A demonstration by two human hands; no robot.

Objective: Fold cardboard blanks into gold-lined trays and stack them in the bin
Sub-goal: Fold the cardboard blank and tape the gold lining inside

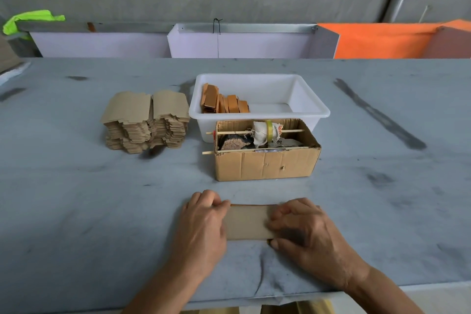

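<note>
A: Hands?
B: Left hand (204,222) and right hand (298,224), fingers curled, pinching the ends of one cardboard blank (247,222) at the table's (76,199) near edge.
A: Bin?
B: White bin (309,99) mid-table, trays (225,102) stacked at its left end.
A: Risk?
B: Uneven pressing likely skews the crease; tray won't nest.

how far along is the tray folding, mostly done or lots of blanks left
Early on, by the look of it. Done: a short row of folded brown trays stands at the left end of the white plastic bin, which is otherwise bare. In hand: the left hand and right hand hold one cardboard piece on the grey table. Left: a tall stack of flat cardboard blanks.
</note>
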